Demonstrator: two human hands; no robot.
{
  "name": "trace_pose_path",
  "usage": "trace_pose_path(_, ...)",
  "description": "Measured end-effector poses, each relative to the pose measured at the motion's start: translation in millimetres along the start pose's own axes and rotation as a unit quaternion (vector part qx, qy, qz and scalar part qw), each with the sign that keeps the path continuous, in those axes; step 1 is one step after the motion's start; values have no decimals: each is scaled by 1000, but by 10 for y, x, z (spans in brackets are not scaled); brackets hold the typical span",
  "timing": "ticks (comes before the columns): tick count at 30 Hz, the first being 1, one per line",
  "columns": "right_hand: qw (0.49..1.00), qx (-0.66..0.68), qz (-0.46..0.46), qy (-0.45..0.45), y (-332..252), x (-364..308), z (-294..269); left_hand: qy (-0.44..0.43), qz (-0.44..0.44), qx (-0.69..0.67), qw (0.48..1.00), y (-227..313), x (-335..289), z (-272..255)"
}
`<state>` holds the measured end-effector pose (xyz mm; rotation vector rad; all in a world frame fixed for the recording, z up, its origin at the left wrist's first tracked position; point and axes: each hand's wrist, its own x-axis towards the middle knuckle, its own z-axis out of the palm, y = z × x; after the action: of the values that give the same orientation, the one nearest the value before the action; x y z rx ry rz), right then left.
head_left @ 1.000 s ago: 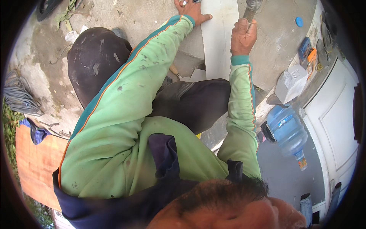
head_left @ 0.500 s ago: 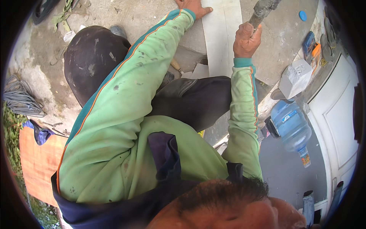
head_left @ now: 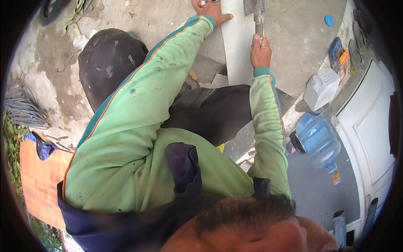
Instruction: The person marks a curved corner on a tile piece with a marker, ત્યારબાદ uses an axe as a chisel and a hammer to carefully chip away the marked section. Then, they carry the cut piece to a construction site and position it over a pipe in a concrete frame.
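Observation:
A long, narrow white board (head_left: 235,46) lies on the concrete, running from beside my knee to the top edge. My left hand (head_left: 213,13) rests at its left edge, fingers spread and thumb reaching onto the board; a ring shows on one finger, and the fingertips are cut off by the frame. My right hand (head_left: 261,52) is closed round a long grey tool with a narrow, crusted blade (head_left: 260,17). The blade points away from me along the board's right side, its far end out of view. Whether it touches the board I cannot tell.
A wooden-handled tool (head_left: 193,75) and scraps lie by my leg. To the right are a white block (head_left: 322,89), a blue water bottle (head_left: 318,138), a blue cap (head_left: 328,20), sandals (head_left: 356,52) and a white door (head_left: 371,130). Coiled cable (head_left: 25,107) lies left.
My right hand has moved left with the tool, which swung from slanting right to pointing nearly straight away beside the board. My left hand has shifted slightly and stays at the board's edge.

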<state>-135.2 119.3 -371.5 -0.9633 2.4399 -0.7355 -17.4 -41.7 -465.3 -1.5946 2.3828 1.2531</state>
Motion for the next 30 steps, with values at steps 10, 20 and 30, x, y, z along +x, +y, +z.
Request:
trace_pose_path(10,976,215,-9,40,-1002,549,-61,-11,0,2,1000,13,14,-33)
trace_pose_path(20,998,-53,25,-12,-505,1248,484,-41,0,29,999,107,39,-67)
trace_pose_path(30,990,65,-107,67,-802,1477,610,-44,8,11,999,94,-24,-167)
